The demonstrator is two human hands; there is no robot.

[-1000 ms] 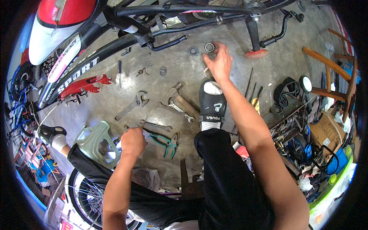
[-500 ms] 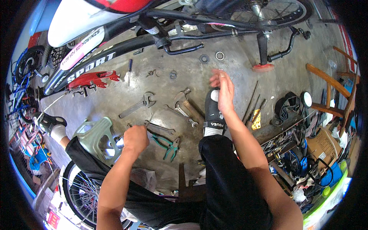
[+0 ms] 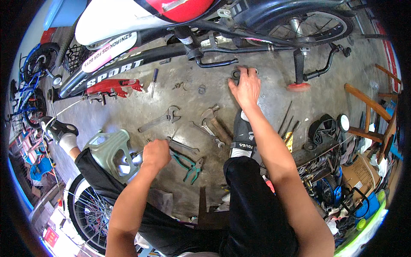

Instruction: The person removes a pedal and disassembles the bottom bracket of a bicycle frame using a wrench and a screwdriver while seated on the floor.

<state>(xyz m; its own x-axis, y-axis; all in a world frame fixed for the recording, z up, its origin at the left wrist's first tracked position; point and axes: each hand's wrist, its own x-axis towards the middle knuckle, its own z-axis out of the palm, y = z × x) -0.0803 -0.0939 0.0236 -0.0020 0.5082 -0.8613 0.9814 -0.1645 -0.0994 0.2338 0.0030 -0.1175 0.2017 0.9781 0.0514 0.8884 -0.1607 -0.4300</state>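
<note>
My right hand (image 3: 247, 89) is low over the floor, its thumb and fingers apart. A dark ring (image 3: 236, 74) lies between the thumb and forefinger; I cannot tell whether they touch it. A second, paler ring is mostly covered by the fingers. My left hand (image 3: 156, 154) is closed beside a pale green plastic stool (image 3: 112, 150). A thin metal piece shows past its knuckles, but what the fist holds is hidden. Near it lie an open-end wrench (image 3: 186, 147) and green-handled pliers (image 3: 188, 167). An adjustable wrench (image 3: 160, 120) and a hammer (image 3: 218, 124) lie farther forward.
A black child's bicycle (image 3: 141, 66) spans the far side, with a red pedal (image 3: 299, 87) hanging down. A screwdriver (image 3: 154, 81) and a red guard (image 3: 114, 87) lie before it. At right are a wooden chair (image 3: 368, 98) and a cardboard box (image 3: 361, 171); a spoked wheel (image 3: 92, 214) is near left.
My right hand has moved forward from beside my shoe to the rings, turning palm down. My left hand stays closed near the stool. The view has shifted slightly.
</note>
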